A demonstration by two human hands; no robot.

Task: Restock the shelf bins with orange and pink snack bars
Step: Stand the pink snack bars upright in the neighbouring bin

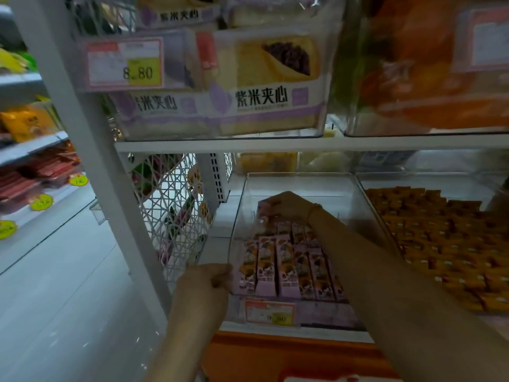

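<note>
Shelving: a shop's white shelf (pixel 275 146) is carrying clear bins, with a white lattice panel (pixel 179 202) closing its left end.
Above: a bin of cake packs (pixel 261 78) is showing a price label (pixel 125 63) reading 8.80.
Clear bin (pixel 303 179): it is sitting on the lower level, with a price tag (pixel 270 311) on its front.
Pink snack bars (pixel 286 268): they are standing in rows in the front part of this bin.
Left hand (pixel 206 282): it is gripping the bin's front-left corner – fingers curling round the wall.
Right hand (pixel 286 206): it is reaching deep into the bin, fingers closing on a pink pack (pixel 263 209) behind the rows.
Orange snack bars (pixel 440 238): they are filling the neighbouring bin (pixel 413 177) on the right.
</note>
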